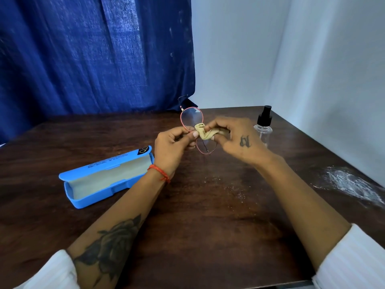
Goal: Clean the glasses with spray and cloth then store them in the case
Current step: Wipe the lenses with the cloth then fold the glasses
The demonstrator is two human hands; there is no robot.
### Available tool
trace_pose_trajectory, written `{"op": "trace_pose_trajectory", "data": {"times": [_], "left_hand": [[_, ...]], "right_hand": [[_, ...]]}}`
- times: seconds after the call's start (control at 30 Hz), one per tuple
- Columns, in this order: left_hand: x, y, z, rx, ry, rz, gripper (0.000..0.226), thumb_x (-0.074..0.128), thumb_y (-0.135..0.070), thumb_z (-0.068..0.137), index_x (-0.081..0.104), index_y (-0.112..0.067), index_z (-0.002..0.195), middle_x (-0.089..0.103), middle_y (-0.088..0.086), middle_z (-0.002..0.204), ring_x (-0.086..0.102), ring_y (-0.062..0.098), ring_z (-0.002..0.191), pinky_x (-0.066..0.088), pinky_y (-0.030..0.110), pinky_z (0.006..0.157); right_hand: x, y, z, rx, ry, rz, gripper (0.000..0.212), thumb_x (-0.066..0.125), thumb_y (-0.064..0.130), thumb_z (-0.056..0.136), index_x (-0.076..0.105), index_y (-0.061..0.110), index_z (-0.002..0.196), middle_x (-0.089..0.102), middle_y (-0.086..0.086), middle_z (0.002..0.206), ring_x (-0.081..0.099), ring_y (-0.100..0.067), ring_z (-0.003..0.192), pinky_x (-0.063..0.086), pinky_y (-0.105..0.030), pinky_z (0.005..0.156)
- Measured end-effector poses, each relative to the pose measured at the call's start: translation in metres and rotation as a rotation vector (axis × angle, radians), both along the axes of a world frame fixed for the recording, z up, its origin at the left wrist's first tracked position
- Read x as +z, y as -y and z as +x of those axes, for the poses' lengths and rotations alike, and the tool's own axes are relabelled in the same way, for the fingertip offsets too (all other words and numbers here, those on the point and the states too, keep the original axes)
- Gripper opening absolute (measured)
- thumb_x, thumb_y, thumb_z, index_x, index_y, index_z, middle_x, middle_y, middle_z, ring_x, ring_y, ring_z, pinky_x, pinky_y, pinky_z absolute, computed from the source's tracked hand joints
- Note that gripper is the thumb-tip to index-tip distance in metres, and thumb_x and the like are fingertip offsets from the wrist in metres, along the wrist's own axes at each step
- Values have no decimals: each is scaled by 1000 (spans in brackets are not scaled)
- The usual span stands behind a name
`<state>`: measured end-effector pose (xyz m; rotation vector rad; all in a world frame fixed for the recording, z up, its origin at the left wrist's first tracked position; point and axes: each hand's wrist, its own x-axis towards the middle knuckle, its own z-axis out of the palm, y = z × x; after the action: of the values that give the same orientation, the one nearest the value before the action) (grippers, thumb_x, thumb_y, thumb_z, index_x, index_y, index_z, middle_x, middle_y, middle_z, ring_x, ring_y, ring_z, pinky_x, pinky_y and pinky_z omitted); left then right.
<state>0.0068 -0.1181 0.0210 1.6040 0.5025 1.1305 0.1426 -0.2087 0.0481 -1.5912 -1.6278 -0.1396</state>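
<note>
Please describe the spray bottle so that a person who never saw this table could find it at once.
Look at the dark wooden table, at its far right corner near the white wall. Just beyond the right hand stands the spray bottle: upright, clear body, black pump top.

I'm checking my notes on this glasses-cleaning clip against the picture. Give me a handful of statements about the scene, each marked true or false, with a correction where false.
1. The blue case lies open on the table. True.
2. The glasses are already inside the case. False: both hands hold them above the table.
3. The right hand presses a beige cloth against the glasses. True.
4. The left hand holds the spray bottle. False: the bottle stands alone on the table, beyond the right hand.
5. The spray bottle lies on its side. False: it stands upright.
</note>
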Motion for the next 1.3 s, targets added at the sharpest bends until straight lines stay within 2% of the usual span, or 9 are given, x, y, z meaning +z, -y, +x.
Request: {"op": "trace_pose_trajectory", "data": {"times": [0.17, 0.3, 0.5, 0.6, 0.7, 0.8, 0.93, 1.17, 1.3], "left_hand": [[-2, 1, 3, 27, 31, -4, 11, 64, -3, 80, 69, -5, 90, 67, -3, 77, 61, 2, 61, 51, 15, 62], [-1, 2, 3, 50, 79, -37, 8, 65, -3, 80, 69, -7, 85, 66, 0, 81, 62, 3, 62, 53, 16, 65], [2, 2, 2, 48, 160, -166, 6, 62, -3, 82, 67, -5, 85, 67, -3, 76, 61, 3, 60, 57, 20, 70], [3, 2, 1, 46, 196, -232, 7, 61, -5, 83, 67, -7, 81, 68, -10, 67, 60, 3, 61, 57, 20, 69], [6, 4, 0, 45, 268, -332, 9, 61, -7, 84, 66, -12, 79, 66, -1, 81, 60, 5, 67, 57, 19, 68], [6, 5, 2, 73, 295, -383, 7, 62, -9, 83, 66, -14, 82, 66, 1, 84, 61, 4, 69, 54, 14, 63], [3, 8, 6, 95, 277, -327, 6, 65, -7, 80, 68, -12, 81, 70, -7, 67, 62, 2, 63, 51, 14, 58], [4, 14, 6, 112, 239, -246, 15, 64, -7, 81, 67, -3, 95, 68, 6, 88, 64, 17, 90, 53, 29, 86], [6, 14, 4, 119, 237, -204, 14, 63, -7, 82, 68, -4, 94, 67, 3, 84, 62, 5, 76, 53, 18, 70]], "right_hand": [[2, 1, 0, -30, -138, -44, 25, 68, 2, 76, 69, 25, 87, 69, 10, 87, 61, 2, 75, 44, -8, 70], [4, 1, -1, -43, -395, -93, 28, 70, 0, 74, 64, 27, 79, 69, 5, 83, 64, -10, 78, 51, -23, 73], [4, 0, -4, -108, -911, -266, 21, 66, -9, 77, 67, 6, 92, 67, -6, 82, 65, -17, 75, 56, -31, 74], [7, 2, -5, -107, -1164, -414, 25, 58, -11, 82, 62, -5, 105, 68, -13, 88, 65, -18, 72, 58, -27, 60], [7, 1, -10, -85, -1562, -240, 30, 44, -17, 87, 49, -10, 115, 59, -26, 111, 62, -30, 86, 54, -38, 59], [-2, -4, -34, 53, -1881, -121, 29, 32, -17, 90, 44, -12, 116, 53, -30, 114, 56, -38, 106, 47, -46, 77], [-10, -7, -56, 136, -1854, -320, 23, 36, -8, 93, 57, -1, 86, 60, -15, 86, 58, -23, 80, 45, -37, 84], [-3, -2, -45, 259, -1972, -193, 23, 33, -11, 87, 56, -10, 91, 67, -20, 66, 66, -23, 54, 53, -19, 47], [0, -1, -35, 85, -1894, -167, 23, 31, -4, 86, 54, -7, 87, 62, -22, 75, 62, -23, 52, 48, -17, 40]]}}
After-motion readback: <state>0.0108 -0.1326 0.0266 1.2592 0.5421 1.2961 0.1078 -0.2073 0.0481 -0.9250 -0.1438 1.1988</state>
